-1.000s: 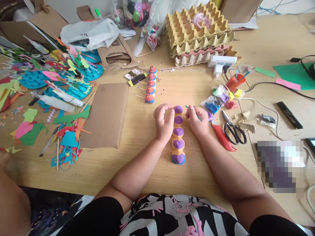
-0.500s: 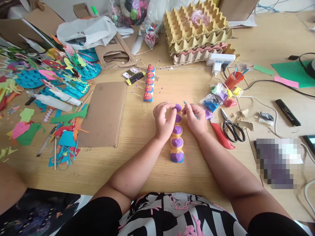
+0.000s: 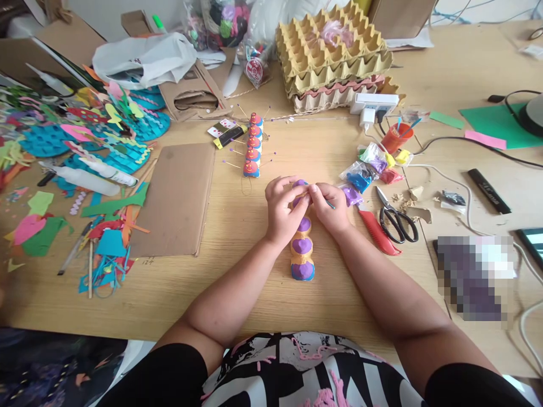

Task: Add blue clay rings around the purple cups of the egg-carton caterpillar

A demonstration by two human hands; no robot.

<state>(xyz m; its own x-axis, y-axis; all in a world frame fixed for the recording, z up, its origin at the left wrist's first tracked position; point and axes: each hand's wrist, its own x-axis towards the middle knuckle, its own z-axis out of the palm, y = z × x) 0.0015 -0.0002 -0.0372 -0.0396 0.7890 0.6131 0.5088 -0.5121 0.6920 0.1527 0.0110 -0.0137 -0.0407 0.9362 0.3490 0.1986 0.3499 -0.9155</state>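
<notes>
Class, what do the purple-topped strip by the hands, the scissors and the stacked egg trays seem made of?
Purple-topped strip: probably pulp, from its tray-like bumps; matte purple caps may be clay or paint.
Scissors: apparently metal blades, grey and shiny, with smooth black handles, likely plastic.
Egg trays: likely paper pulp, matte, with moulded peaks.

Lit brightly and diffusely, with faint, soft shadows and a pale sheen mid-table (image 3: 237, 226). Dark below the near edge at left. Reasonably sharp at left hand (image 3: 282, 212) and right hand (image 3: 330, 210), softer toward the far edge. Bowed by wide-angle distortion along the near edge. Pixelated in 1 patch (image 3: 470, 277), right.
</notes>
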